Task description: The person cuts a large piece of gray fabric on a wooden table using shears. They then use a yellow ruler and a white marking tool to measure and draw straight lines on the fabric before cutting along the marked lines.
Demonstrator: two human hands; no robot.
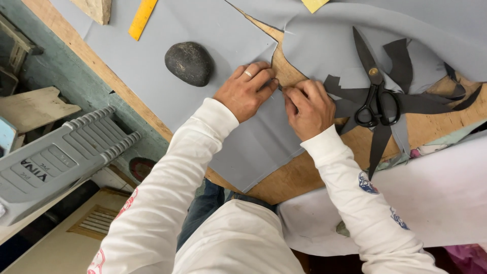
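On the wooden table (284,177), both of the person's hands meet at the cut edge of a sheet of grey fabric (238,147). The left hand (247,91) lies flat on the cloth, fingers pressed together, a ring on one, pinning the fabric just beside the edge. The right hand (308,107) is curled, its fingertips pinching the same edge where it touches the left hand's fingertips; what exactly sits between those fingertips is too small to tell.

As for progress, cutting looks partly done: the grey sheet already has a curved edge where bare wood shows, and dark fabric offcuts (406,101) lie scattered to the right. Black tailor's shears (375,96) rest among them, closed and out of hand, just beside the right hand. A dark round stone (189,63) weighs down the fabric near the left hand. A yellow ruler (142,18) lies farther up the sheet. More grey cloth (385,23) remains uncut beyond.
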